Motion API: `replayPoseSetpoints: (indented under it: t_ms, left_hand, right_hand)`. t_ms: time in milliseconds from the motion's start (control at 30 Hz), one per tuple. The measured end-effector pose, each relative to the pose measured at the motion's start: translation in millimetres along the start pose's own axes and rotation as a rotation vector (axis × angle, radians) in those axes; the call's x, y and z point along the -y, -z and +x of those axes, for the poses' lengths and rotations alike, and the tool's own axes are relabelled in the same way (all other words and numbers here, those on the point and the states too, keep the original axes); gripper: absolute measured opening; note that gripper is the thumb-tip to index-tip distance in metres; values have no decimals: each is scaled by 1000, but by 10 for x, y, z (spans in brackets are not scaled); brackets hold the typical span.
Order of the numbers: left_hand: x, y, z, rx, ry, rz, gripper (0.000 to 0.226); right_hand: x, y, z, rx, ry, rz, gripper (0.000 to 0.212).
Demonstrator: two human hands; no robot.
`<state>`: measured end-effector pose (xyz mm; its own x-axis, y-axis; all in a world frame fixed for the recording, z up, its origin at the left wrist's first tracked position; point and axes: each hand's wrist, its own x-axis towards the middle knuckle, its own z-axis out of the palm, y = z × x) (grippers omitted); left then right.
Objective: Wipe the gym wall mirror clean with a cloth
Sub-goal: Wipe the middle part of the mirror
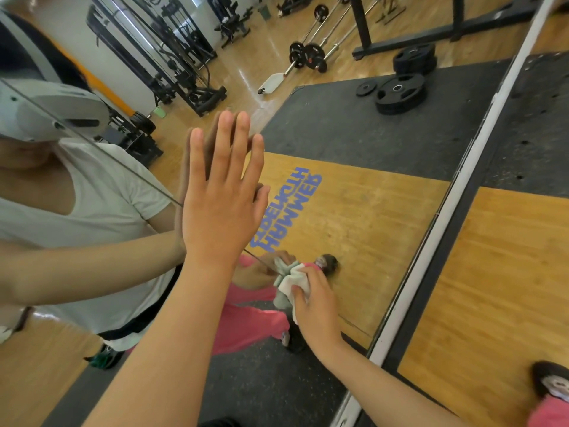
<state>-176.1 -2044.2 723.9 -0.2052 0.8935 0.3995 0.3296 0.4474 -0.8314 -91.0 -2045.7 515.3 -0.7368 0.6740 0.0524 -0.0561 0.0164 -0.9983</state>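
Dressed in a white short-sleeved T-shirt (101,192), seen in reflection at left, loose at the neck and ending above a black band (138,326) at the waist. Topped with a pale grey headset (46,109), rounded, with small dark dots and a dark slot along its front, held by a grey strap (27,35) over the head. Bare from the sleeve hems down both forearms to the left hand (221,192) and right hand (317,306). Clad below in bright pink trousers (551,411). Shod in a dark shoe (551,380) with a pale patterned top, near right.
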Motion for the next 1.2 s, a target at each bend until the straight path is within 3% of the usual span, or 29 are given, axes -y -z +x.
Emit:
replayPoseSetpoints:
  t_ms: [267, 433, 500, 667, 900, 1033, 1200]
  left_hand:
    - [-6, -3, 2, -20, -3, 14, 64]
    - [-13, -7, -4, -10, -5, 32, 64]
    - [-17, -19, -6, -12, -5, 29, 64]
    - [-14, -26, -10, -13, 4, -3, 65]
    - [-8, -21, -4, -17, 6, 32, 66]
    - [-19, -19, 1, -22, 3, 50, 65]
    - [-27, -24, -8, -16, -2, 60, 66]
  right_hand:
    - [97, 276, 838, -288, 39, 29, 18]
    - [-416, 396, 993, -345, -346, 50, 14]
    - [-470, 366, 866, -305, -402, 34, 13]
    - [-73, 159, 446, -191, -253, 106, 7]
    - [532, 330, 848, -312, -44, 298, 25]
    - [337, 408, 1024, -393, -95, 308, 17]
    - [-78, 468, 1151, -453, -372, 348, 18]
